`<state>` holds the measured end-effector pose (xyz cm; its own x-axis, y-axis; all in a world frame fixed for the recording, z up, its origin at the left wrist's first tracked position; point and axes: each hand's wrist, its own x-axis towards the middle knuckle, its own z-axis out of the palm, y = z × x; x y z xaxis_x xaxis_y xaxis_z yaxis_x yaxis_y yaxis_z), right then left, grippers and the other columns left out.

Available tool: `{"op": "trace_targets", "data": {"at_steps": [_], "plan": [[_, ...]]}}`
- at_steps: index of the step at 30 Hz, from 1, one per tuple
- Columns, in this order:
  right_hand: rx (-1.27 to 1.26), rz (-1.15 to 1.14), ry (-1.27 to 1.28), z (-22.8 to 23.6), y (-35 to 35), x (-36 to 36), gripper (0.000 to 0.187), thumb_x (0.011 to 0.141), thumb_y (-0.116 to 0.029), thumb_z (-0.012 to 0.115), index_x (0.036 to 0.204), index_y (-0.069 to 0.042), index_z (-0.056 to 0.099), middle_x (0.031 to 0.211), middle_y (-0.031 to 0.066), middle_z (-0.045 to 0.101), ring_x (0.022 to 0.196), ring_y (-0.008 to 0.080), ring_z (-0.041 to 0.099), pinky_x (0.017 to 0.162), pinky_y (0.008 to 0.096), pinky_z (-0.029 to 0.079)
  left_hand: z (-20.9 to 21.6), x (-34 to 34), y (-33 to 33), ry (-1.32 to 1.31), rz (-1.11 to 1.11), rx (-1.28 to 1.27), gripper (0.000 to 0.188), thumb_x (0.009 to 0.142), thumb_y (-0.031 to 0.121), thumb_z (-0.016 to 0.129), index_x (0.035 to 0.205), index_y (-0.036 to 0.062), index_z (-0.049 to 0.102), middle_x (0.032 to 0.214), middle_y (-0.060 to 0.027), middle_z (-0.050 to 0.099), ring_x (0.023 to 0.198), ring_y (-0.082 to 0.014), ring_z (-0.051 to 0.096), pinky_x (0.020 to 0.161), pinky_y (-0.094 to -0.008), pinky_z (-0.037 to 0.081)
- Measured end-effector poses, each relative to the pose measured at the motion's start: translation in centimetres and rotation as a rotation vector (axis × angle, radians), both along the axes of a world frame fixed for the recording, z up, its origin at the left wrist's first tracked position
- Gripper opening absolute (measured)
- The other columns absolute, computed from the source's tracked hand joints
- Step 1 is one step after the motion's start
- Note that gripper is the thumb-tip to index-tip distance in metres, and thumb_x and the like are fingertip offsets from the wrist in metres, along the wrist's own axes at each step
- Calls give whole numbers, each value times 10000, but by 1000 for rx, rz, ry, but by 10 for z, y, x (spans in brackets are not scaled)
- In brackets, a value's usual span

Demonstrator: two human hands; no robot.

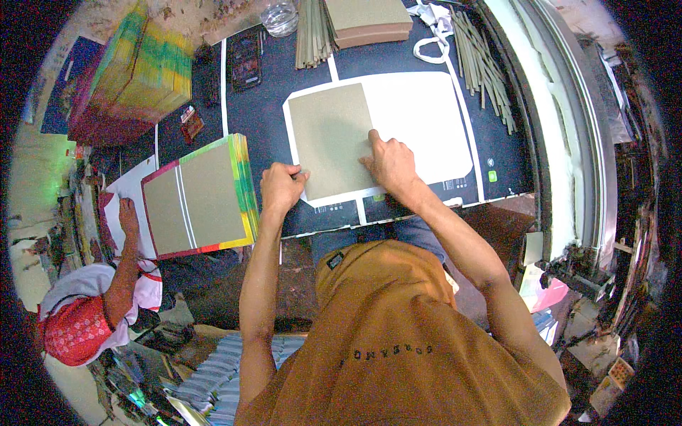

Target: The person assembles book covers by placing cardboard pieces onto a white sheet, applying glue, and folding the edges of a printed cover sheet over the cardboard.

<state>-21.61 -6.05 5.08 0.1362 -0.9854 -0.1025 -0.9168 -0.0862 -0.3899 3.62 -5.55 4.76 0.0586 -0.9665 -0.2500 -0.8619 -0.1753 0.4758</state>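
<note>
A grey cardboard panel (330,135) lies on the left part of a larger white sheet (419,128) with cut corners, on the dark table. At the panel's lower left edge is my left hand (283,186), its fingers curled and its thumb and forefinger closed at the edge. My right hand (394,165) rests at the panel's right edge, the forefinger stretched along it and the thumb apart on the board. The undersides of both hands' fingers are hidden.
Left of me lies a stack of covers (206,195) with grey panels; a co-worker's hand (126,213) touches a white sheet beyond it. Further back are a tall colourful stack (135,85), a phone (246,60), a glass bowl (279,18), cardboard panels (369,21) and grey strips (483,64).
</note>
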Motion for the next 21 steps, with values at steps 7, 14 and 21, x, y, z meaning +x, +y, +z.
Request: {"op": "trace_targets", "data": {"at_steps": [7,14,21], "plan": [[-175,-54,-15,17,11,-28,675,747,-210,847,1316,-73,511,942,189,721,907,380,690,796,481,574,15,-44,-1,-122,-30,-260,708,864,366,766,1445,76,482,1419,-229,479,1256,-409,517,975,-519,490],[-32,-84,247,31,11,-79,866,702,-214,889,1417,-99,414,854,151,706,916,371,690,802,516,536,-41,-106,-19,-232,-275,-482,616,989,405,574,1491,68,455,1525,-234,388,1415,-454,350,1137,-668,256],[75,-94,256,35,12,-81,845,734,-217,867,1421,-105,388,925,146,725,999,350,680,857,553,516,-55,-106,-14,-225,-307,-502,624,1005,426,534,1502,58,449,1544,-234,349,1441,-458,307,1148,-710,190]]}}
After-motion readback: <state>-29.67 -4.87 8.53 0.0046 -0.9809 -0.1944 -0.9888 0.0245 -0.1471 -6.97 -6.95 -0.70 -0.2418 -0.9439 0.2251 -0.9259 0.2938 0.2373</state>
